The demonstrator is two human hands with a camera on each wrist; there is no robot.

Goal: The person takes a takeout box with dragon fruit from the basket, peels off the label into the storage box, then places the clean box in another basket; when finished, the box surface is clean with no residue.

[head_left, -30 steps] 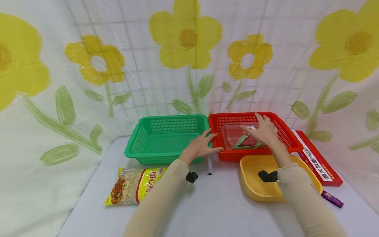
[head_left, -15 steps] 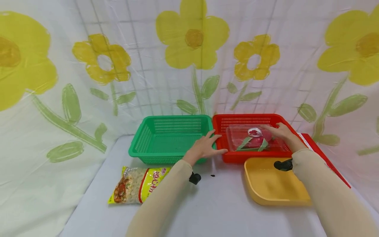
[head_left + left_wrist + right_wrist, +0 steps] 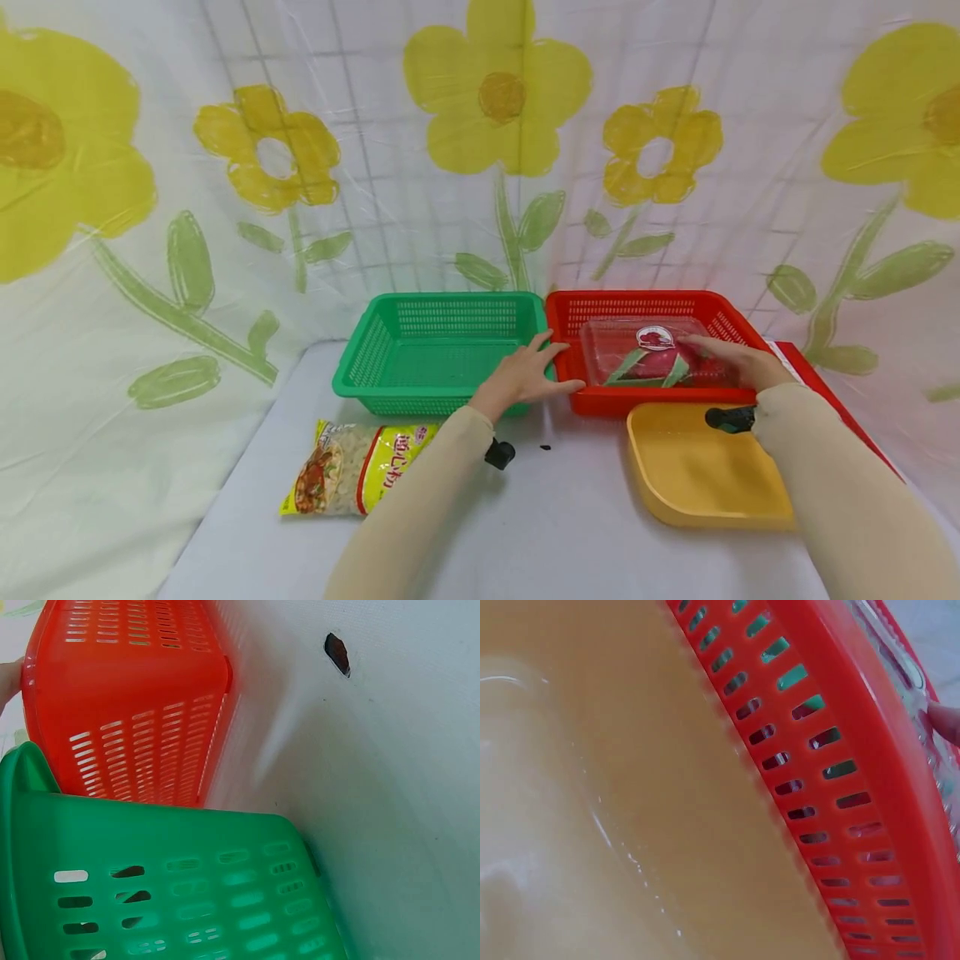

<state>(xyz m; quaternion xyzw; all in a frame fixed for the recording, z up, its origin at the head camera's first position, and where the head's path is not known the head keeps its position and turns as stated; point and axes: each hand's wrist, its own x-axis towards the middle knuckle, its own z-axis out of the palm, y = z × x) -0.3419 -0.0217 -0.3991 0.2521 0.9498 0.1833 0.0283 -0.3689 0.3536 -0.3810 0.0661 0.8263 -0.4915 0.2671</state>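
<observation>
In the head view, a clear plastic box point(image 3: 600, 346) with a round label lies in the red basket point(image 3: 615, 404). It contains something pink-red with green leaf-like strips. My right hand point(image 3: 738, 360) grips the box's right end, thumb over the lid; its other fingers are mostly hidden. A fingertip point(image 3: 946, 724) touches the clear plastic in the right wrist view. My left hand point(image 3: 519, 375) is at the green basket's point(image 3: 427, 392) right rim, beside the red basket, fingers spread and holding nothing. In the left wrist view a fingertip point(image 3: 7, 681) meets the red rim.
A yellow tub point(image 3: 712, 475) stands in front of the red basket, under my right forearm. A yellow printed food bag point(image 3: 345, 471) lies at front left. Part of a red box point(image 3: 813, 379) shows at the right. Flowered cloth point(image 3: 420, 217) hangs behind.
My right hand has moved from above the red basket down to the right end of the clear box. My left hand has stayed between the baskets. The head view has shifted slightly.
</observation>
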